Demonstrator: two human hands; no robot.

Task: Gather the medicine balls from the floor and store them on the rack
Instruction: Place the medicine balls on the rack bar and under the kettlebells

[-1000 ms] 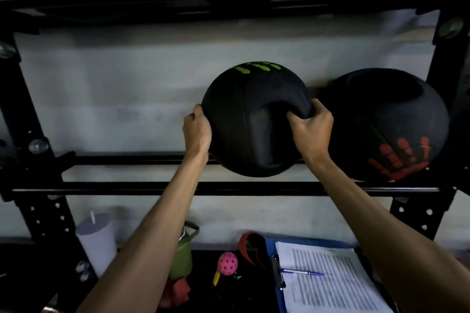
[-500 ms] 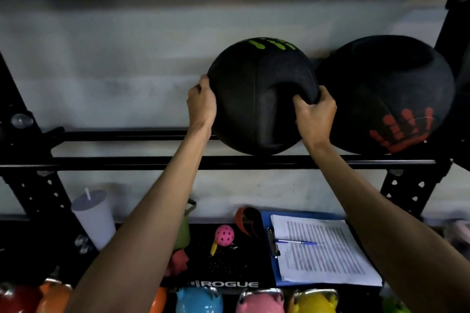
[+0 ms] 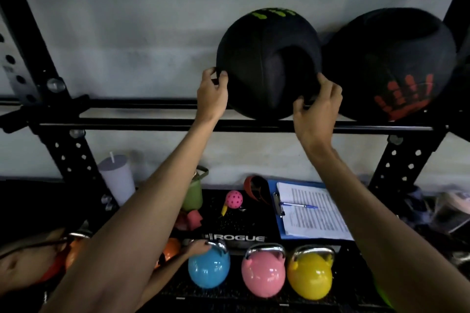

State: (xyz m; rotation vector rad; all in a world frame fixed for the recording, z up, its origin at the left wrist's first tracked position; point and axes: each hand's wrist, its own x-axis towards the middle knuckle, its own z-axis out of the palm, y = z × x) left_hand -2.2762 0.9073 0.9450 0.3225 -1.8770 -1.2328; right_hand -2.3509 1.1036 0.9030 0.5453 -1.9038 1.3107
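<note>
I read left hand (image 3: 212, 94): bare | right hand (image 3: 318, 112): bare | left forearm (image 3: 152, 198): uncovered to frame edge | right forearm (image 3: 368, 198): likewise uncovered

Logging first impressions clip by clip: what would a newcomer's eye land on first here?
Two black balls rest on the rack rail: the green-marked ball, between left hand and right hand, and the red-handprint ball beside it. Below, blue, pink and yellow kettlebells stand in a row.
</note>
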